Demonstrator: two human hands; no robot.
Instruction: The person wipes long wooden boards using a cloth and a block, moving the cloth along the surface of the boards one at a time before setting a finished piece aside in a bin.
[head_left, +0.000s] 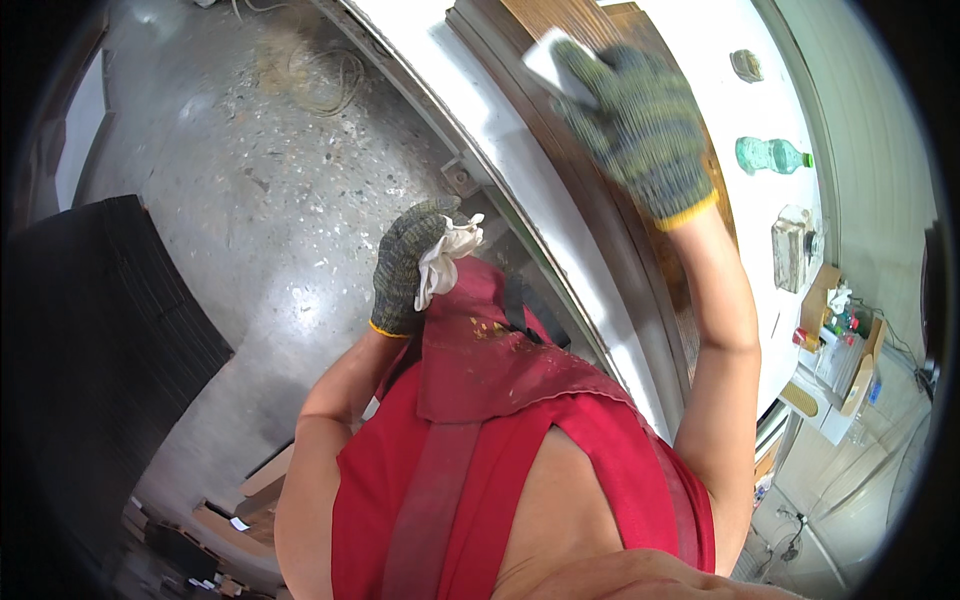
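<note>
My right hand (640, 135), in a grey-green knit glove with a yellow cuff, is closed on a white pad (549, 60). It is over the brown wooden boards (600, 195), which have a stepped, moulded edge. Whether the pad presses on the wood I cannot tell. At the left, in front of my red apron (500, 370), my left hand (403, 262) wears a matching glove. Its fingers are wrapped round a crumpled white cloth (447, 262), held off the boards.
The boards lie on a white worktable (505, 100). Along its far right side are a tape roll (746, 66), a green plastic bottle (772, 155) and a worn whitish block (790, 250). A cluttered side table (835, 375) stands right. Black corrugated material (110, 370) rises at left.
</note>
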